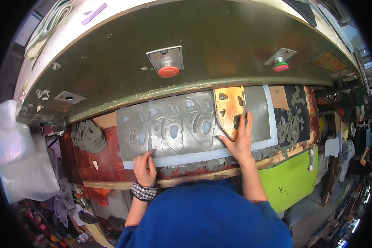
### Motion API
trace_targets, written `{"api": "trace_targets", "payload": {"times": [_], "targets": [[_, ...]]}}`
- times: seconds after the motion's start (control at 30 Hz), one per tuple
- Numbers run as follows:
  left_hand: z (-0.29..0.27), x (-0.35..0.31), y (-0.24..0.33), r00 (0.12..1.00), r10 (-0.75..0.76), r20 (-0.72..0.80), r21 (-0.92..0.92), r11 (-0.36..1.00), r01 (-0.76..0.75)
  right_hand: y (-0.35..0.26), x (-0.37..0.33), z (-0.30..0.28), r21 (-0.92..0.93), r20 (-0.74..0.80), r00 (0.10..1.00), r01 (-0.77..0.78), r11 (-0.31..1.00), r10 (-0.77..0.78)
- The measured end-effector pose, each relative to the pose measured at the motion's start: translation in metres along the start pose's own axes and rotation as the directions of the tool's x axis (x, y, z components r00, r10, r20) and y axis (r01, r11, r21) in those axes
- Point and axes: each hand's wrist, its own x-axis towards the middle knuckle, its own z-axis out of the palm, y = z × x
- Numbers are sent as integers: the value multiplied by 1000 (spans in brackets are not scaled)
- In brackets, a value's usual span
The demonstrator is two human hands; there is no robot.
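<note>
A grey sheet (pixel 258 107) lies across the work table on a pale blue board (pixel 169 159). Cut outlines of several curved, leaf-shaped pieces with holes (pixel 200 120) run along it. At their right end sits an orange-yellow cutting die (pixel 230 101), shaped like a pointed shield with openings. My right hand (pixel 240 144) grips its lower tip, thumb on the left edge and fingers on the right. My left hand (pixel 144 167) is at the sheet's front edge with bent fingers pressed together; a narrow dark grey strip meets the fingertips, and what they hold is unclear.
A green machine beam (pixel 219 41) with red push buttons (pixel 168 70) spans behind the table. A stack of grey cut pieces (pixel 88 136) lies left, grey scraps (pixel 291 124) right. A lime-green panel (pixel 289 177) stands front right; plastic bags (pixel 27 165) hang left.
</note>
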Motion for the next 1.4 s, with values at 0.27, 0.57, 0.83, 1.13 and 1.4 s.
{"api": "trace_targets", "payload": {"times": [0.27, 0.57, 0.83, 1.13, 1.4], "targets": [[27, 10, -18, 978, 210, -14, -33, 977, -210, 4, 12, -44, 64, -206, 979, 24, 998, -11], [53, 86, -43, 979, 184, -89, 34, 983, -181, 17, 198, -33, -141, -531, 846, -43, 989, -39], [52, 111, -44, 984, 165, -66, 87, 983, -159, 35, 182, -24, -1, -538, 843, -16, 1000, 13], [55, 93, -39, 990, 127, -58, 41, 991, -125, 31, 30, 32, 25, -194, 979, 64, 998, -58], [48, 42, -30, 999, 20, -45, 56, 998, -17, 23, -15, -4, 143, -33, 999, 2, 990, 3]]}}
